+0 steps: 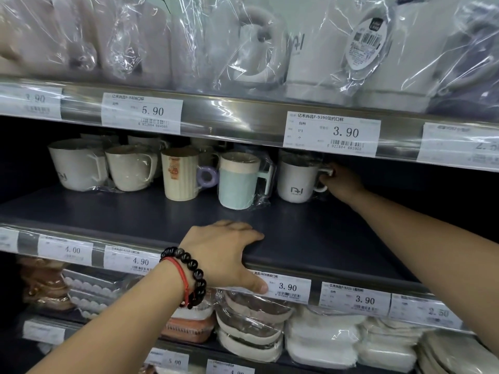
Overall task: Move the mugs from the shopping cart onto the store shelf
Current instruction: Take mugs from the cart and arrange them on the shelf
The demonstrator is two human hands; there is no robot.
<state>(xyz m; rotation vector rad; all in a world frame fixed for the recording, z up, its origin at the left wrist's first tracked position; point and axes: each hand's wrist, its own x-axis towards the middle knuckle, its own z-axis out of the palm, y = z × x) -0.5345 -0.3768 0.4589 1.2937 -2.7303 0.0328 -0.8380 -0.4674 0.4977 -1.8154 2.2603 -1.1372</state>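
Note:
A white mug (295,182) in clear wrap stands on the dark middle shelf (140,211), at the right end of a row of mugs. My right hand (341,182) reaches deep into the shelf and grips this mug's handle. To its left stand a pale blue mug (237,184), a ribbed cream mug (179,174) with a purple handle, and two white mugs (127,168). My left hand (224,255) holds the shelf's front edge, fingers flat on top and thumb over the price rail. The shopping cart is out of view.
The upper shelf (243,109) holds large wrapped white mugs that hang over the price rail close above my right arm. Below, wrapped bowls (251,327) and white containers (324,344) fill the lower shelf. The front half of the middle shelf is bare.

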